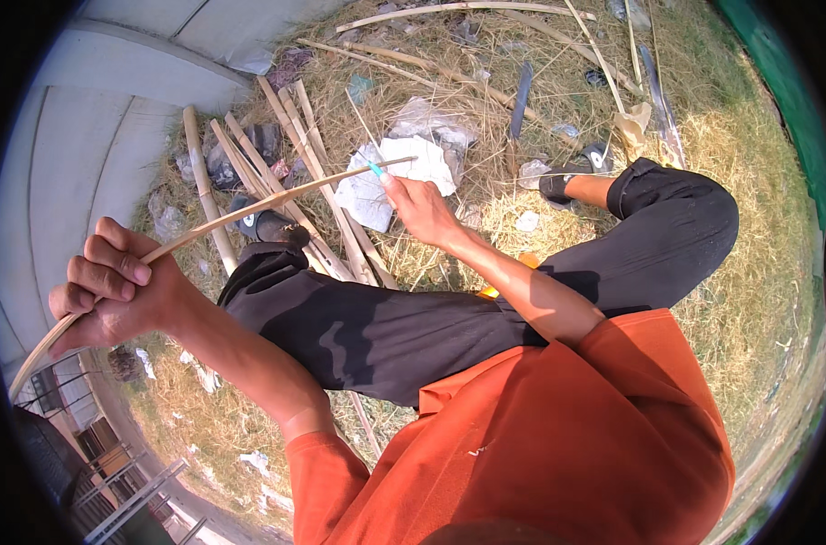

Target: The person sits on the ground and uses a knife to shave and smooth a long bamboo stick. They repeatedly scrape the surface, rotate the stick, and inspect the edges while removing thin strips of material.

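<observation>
A long, thin bamboo strip (281, 197) runs slantwise from the lower left to the middle of the view. The fingers of my left hand (122, 282) are wrapped round it near its lower end. My right hand (417, 209) is closed on a slim knife (375, 169) with a turquoise handle. Its narrow blade points up and away to the left, crossing the strip near the far tip. Whether blade and strip touch, I cannot tell. Beneath the crossing lies a white, flat-faced stone or block (366, 198).
Several split bamboo pieces (326, 209) lie beside my left shoe (266, 225). More strips (467, 7) and a dark flat blade-like piece (521, 100) rest on dry grass farther off. A pale wall (95, 136) stands left, a green barrier (785, 100) right.
</observation>
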